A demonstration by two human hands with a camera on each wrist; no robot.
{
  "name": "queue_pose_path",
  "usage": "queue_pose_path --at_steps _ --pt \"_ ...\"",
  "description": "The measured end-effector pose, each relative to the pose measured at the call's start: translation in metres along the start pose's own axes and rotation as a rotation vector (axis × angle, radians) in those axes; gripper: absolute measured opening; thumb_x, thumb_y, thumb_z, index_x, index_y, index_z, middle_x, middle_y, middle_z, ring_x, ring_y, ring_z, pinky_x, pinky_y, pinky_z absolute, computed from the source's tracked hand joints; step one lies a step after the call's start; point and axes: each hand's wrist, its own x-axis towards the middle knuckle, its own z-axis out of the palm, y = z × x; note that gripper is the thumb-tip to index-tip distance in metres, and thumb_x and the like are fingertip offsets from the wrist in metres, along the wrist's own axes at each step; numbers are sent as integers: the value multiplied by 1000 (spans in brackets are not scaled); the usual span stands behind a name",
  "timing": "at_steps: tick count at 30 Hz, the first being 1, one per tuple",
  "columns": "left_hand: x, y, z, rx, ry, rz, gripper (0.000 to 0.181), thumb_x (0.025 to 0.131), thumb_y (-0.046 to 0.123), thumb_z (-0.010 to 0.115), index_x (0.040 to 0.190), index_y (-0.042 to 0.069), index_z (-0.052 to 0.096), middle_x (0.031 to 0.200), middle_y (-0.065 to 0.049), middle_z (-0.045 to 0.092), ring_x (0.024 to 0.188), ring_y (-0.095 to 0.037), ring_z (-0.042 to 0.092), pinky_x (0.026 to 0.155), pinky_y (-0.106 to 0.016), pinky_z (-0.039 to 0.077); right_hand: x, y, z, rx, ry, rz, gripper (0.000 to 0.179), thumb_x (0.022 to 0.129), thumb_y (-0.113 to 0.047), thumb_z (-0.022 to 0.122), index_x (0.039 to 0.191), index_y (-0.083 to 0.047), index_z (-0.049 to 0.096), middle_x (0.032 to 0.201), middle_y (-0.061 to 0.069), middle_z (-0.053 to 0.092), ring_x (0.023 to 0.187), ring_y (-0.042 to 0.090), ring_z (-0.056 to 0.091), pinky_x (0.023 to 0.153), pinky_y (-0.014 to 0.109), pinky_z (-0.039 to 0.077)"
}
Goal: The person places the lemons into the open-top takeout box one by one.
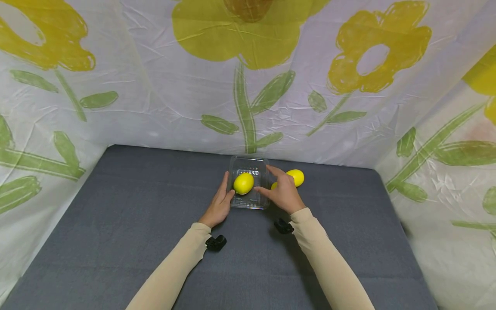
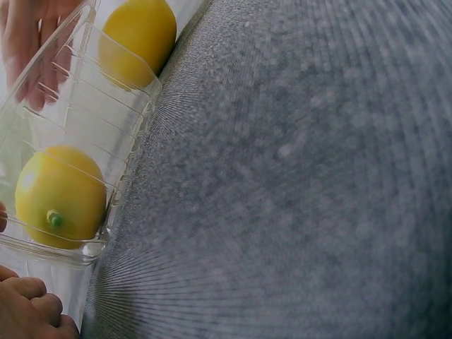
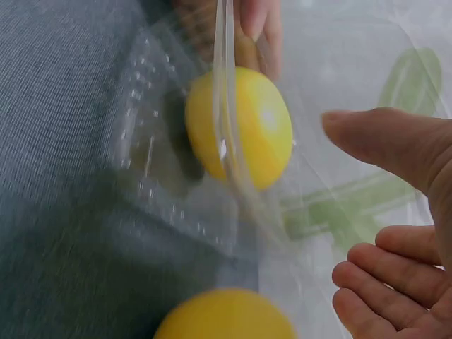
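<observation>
A clear plastic container (image 1: 258,201) sits near the table's far edge with one lemon (image 1: 243,184) in it. My left hand (image 1: 218,207) holds the container's left wall, fingers along the outside and thumb at the rim. At the right side is my right hand (image 1: 286,194), thumb and fingers spread apart, holding nothing; its thumb points in over the container. A second lemon (image 1: 297,177) lies on the table just beyond that hand, and a third lemon (image 1: 274,186) is mostly hidden behind it. In the right wrist view, the right thumb (image 3: 381,138) stands apart from the curled-in lower fingers.
Grey cloth covers the table (image 1: 155,206). Behind and at both sides hangs a white curtain (image 1: 162,103) printed with yellow flowers. Each wrist carries a small black camera (image 1: 215,243).
</observation>
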Motion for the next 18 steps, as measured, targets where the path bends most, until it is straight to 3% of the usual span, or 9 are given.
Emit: queue_pose_path --at_steps 9,18 --pt "0 -2 1 8 2 2 63 112 14 31 163 7 -5 170 -9 -3 155 -29 1 123 -53 8 -25 19 -15 41 92 74 70 85 -26 85 142 2 56 141 20 58 128 40 56 105 53 46" --pt "1 -1 1 15 0 -16 63 112 16 31 163 8 -5 170 -7 -3 156 -27 1 123 -52 7 -44 35 -15 4 146 75 69 82 -23 88 138 4 59 131 20 65 120 37 61 102 52 48"
